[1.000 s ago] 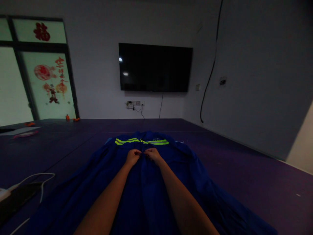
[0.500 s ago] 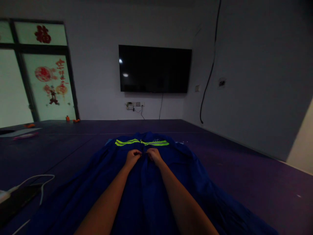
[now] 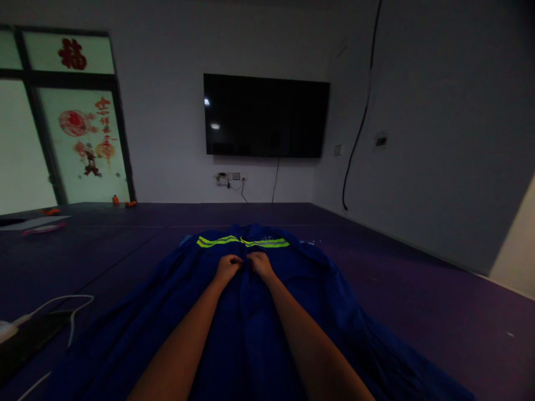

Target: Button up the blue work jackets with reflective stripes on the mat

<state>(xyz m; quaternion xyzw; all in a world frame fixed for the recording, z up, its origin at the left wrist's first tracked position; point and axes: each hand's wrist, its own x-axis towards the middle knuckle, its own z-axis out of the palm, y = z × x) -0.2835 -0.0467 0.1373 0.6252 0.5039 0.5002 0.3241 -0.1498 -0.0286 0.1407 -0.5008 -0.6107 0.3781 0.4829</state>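
A dark blue work jacket (image 3: 309, 312) lies spread out before me, its front upward. A yellow-green reflective stripe (image 3: 267, 243) crosses its chest. My left hand (image 3: 229, 268) pinches the cloth at the front opening, just below the stripe. Opposite it, my right hand (image 3: 261, 265) grips the other edge of the front opening, fingers bent together. The two hands are close, with a narrow gap between their fingertips. Whether a button or zip lies between the fingers is too dark and small to make out.
The jacket rests on a dark purple surface (image 3: 401, 278). At the left lie a black flat object (image 3: 37, 340) and a white cable (image 3: 62, 299). Farther off are small orange objects (image 3: 116, 199). A television (image 3: 265, 117) hangs on the wall, and a black cable (image 3: 358, 139) dangles at right.
The right hand's fingers have shifted slightly to the left at the front opening. The left hand stays nearly where it was. The camera view has moved very little.
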